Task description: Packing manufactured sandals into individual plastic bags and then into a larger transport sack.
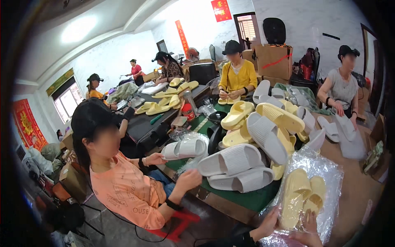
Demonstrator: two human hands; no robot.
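A pair of pale yellow slide slippers [297,193] lies side by side at the lower right, toes pointing away from me. A clear plastic bag [331,175] spreads around them, its shiny film over at least part of the pair. My left hand [269,220] is closed at the left side of the heels, gripping the bag's edge there. Against the right slipper's heel, my right hand [308,227] presses with its fingers, holding that slipper. Film glare hides exactly how far the pair sits inside.
A heap of grey slippers [236,158] and yellow slippers [282,117] covers the table ahead. Left of me a co-worker in an orange shirt [127,191] holds a grey slipper [183,149]. Other people work across the table, one in a yellow cardigan [238,76]. More yellow slippers [164,105] lie farther back.
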